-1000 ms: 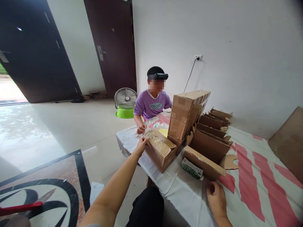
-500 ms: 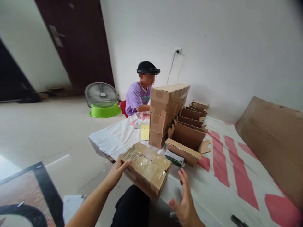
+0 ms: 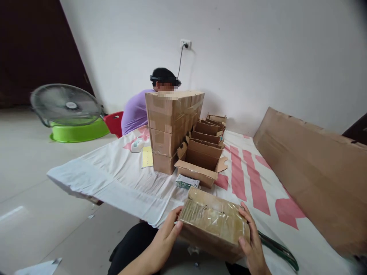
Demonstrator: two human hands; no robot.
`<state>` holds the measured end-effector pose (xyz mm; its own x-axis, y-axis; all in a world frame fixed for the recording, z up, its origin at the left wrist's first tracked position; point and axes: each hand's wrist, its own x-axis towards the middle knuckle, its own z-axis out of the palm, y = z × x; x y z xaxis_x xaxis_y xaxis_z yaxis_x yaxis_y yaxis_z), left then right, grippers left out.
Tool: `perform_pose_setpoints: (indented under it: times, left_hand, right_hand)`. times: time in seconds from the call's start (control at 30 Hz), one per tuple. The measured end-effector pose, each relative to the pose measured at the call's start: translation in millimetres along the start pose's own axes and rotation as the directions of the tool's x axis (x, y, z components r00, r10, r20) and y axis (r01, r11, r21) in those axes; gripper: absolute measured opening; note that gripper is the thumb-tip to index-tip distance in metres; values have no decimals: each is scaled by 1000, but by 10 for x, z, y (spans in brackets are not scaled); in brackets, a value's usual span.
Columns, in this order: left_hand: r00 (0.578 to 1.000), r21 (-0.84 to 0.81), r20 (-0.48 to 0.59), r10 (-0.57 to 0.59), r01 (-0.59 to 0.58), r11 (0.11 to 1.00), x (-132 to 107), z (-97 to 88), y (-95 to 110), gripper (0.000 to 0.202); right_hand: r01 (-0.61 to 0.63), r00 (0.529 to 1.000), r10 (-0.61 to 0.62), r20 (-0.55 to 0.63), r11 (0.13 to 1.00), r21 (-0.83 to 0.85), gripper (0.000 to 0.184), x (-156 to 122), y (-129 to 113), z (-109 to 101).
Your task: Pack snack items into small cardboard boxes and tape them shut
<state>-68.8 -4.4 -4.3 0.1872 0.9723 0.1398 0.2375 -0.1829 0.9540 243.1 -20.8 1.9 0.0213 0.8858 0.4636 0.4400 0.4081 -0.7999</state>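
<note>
Between my two hands is a taped cardboard box (image 3: 212,215), tilted at the near edge of the table. My left hand (image 3: 169,229) grips its left end, thumb near the top edge. On the right end, my right hand (image 3: 251,238) has its fingers along the side and its thumb on the near corner. The box's underside is hidden. Just beyond it lies a small green and white packet (image 3: 187,181), in front of an open cardboard box (image 3: 197,172). A dark green long-handled tool (image 3: 279,249) lies to the right of my right hand.
Stacked closed boxes (image 3: 163,141) stand beside a row of open boxes (image 3: 208,128) on the cloth-covered table (image 3: 114,187). A large cardboard sheet (image 3: 304,172) leans at right. A person in purple (image 3: 136,110) sits behind the stack. A fan (image 3: 70,105) stands at left.
My right hand, formerly apart from the box, now grips its right end. The box has shifted right in view as the camera turned. The person behind the stack has bent lower.
</note>
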Motion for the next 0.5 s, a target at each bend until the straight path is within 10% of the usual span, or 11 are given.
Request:
perform_pose_setpoints:
  times: [0.3, 0.5]
  left_hand:
    - [920, 398, 65, 387, -380, 835, 224, 161, 325, 43]
    - [926, 337, 130, 354, -377, 863, 260, 179, 266, 36]
  right_hand:
    - [46, 998, -51, -26, 986, -161, 31, -69, 44, -308]
    - [45, 996, -61, -60, 970, -239, 37, -49, 8, -565]
